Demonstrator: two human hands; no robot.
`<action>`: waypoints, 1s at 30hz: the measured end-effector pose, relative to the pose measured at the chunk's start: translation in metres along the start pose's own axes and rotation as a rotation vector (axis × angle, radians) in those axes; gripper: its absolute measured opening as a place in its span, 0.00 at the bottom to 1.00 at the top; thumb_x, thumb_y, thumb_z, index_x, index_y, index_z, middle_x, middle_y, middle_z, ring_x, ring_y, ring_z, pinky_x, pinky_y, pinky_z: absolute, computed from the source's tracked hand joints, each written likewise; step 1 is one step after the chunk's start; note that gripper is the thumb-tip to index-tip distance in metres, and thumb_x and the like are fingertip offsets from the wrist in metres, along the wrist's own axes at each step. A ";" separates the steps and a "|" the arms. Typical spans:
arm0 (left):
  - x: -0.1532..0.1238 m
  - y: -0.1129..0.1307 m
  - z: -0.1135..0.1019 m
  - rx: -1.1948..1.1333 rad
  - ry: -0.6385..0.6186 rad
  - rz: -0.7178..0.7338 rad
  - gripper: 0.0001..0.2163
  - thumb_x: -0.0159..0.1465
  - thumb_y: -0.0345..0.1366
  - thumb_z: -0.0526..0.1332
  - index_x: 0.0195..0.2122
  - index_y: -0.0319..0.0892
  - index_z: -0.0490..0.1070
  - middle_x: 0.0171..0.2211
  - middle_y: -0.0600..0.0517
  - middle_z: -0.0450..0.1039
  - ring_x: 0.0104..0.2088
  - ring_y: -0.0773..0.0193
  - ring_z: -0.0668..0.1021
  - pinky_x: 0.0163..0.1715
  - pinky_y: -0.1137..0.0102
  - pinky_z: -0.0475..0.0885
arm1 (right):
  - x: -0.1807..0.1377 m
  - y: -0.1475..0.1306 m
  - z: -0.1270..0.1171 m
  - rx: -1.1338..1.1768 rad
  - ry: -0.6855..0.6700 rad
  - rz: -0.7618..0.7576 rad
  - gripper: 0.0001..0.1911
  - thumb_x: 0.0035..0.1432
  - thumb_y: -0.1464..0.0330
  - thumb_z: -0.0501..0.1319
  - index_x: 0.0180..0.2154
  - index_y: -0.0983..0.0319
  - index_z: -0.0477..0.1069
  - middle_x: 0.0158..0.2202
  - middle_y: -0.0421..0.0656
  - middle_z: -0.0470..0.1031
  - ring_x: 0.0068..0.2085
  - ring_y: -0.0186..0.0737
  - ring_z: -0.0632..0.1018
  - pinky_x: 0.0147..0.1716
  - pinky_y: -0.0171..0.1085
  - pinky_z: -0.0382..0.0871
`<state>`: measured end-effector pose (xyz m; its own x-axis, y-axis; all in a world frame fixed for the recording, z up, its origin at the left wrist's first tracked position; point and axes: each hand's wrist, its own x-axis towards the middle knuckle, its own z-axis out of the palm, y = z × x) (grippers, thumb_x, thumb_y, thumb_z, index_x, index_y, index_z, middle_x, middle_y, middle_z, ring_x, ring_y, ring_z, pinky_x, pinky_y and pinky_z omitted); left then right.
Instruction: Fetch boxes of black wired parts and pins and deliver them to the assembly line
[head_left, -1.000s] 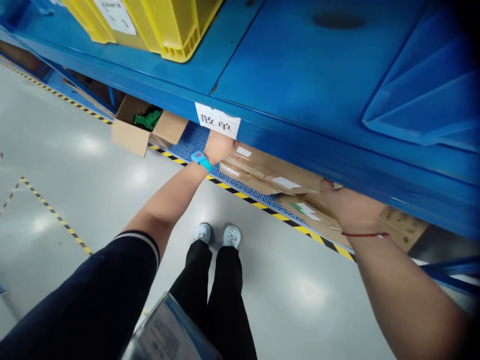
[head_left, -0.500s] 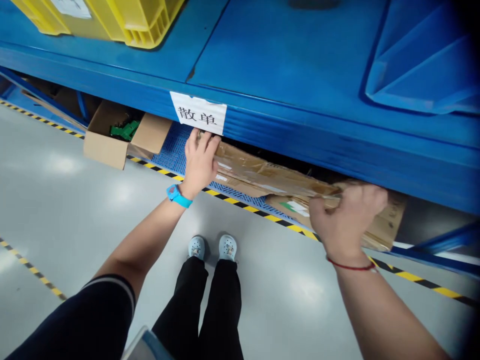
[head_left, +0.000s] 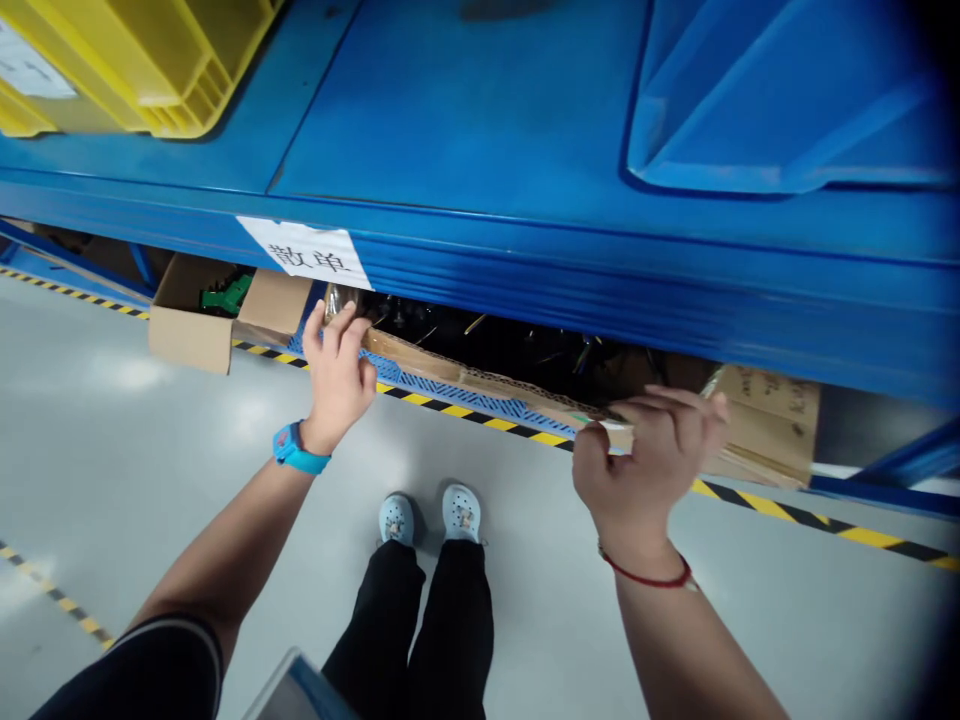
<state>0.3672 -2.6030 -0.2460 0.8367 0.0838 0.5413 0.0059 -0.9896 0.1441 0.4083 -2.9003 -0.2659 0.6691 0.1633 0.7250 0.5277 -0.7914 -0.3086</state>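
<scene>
A brown cardboard box [head_left: 457, 375] juts out from under the blue shelf, its front edge bowed and its inside dark. My left hand [head_left: 339, 365], above a blue wristband, hooks its fingers over the box's left front corner. At the right end of the same edge, my right hand [head_left: 649, 455] is closed over the cardboard, thumb in front and fingers behind. Inside the box lie dark items with a few thin, pale, wire-like pieces, too dim to name. The fingertips of both hands are partly hidden.
An open carton [head_left: 191, 335] with green parts stands to the left on the lower level. Another carton [head_left: 776, 425] is at the right. Above, the blue shelf [head_left: 465, 130] carries a yellow crate [head_left: 172, 70] and a blue bin [head_left: 780, 110]. Striped tape [head_left: 480, 418] marks the floor.
The box's front edge has come out toward me and tipped down, and its dark contents now show. Both hands have moved with it, and the view has shifted.
</scene>
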 end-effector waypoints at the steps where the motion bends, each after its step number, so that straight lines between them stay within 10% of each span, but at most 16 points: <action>1: 0.000 0.000 0.001 0.002 -0.003 -0.006 0.24 0.51 0.26 0.54 0.52 0.43 0.62 0.58 0.46 0.60 0.63 0.49 0.51 0.61 0.51 0.52 | 0.000 0.000 0.000 -0.004 0.004 0.007 0.05 0.47 0.73 0.53 0.31 0.60 0.61 0.31 0.44 0.65 0.44 0.49 0.72 0.54 0.59 0.56; 21: 0.034 0.007 -0.006 0.042 -0.121 0.022 0.27 0.52 0.26 0.53 0.55 0.40 0.59 0.56 0.43 0.60 0.60 0.47 0.56 0.60 0.49 0.54 | 0.028 0.014 0.005 -0.186 -0.077 -0.008 0.07 0.47 0.71 0.51 0.31 0.62 0.64 0.31 0.47 0.65 0.40 0.50 0.69 0.42 0.50 0.64; 30: 0.062 -0.007 0.026 0.100 -0.211 -0.032 0.20 0.57 0.32 0.54 0.51 0.37 0.64 0.56 0.40 0.61 0.58 0.41 0.58 0.57 0.45 0.55 | 0.040 0.054 0.042 -0.354 -0.301 0.123 0.20 0.45 0.67 0.52 0.39 0.72 0.67 0.38 0.62 0.66 0.45 0.67 0.66 0.37 0.58 0.60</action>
<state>0.4335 -2.5936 -0.2355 0.9311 0.0993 0.3510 0.0797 -0.9944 0.0699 0.4855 -2.9116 -0.2793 0.8649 0.1777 0.4694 0.2591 -0.9591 -0.1143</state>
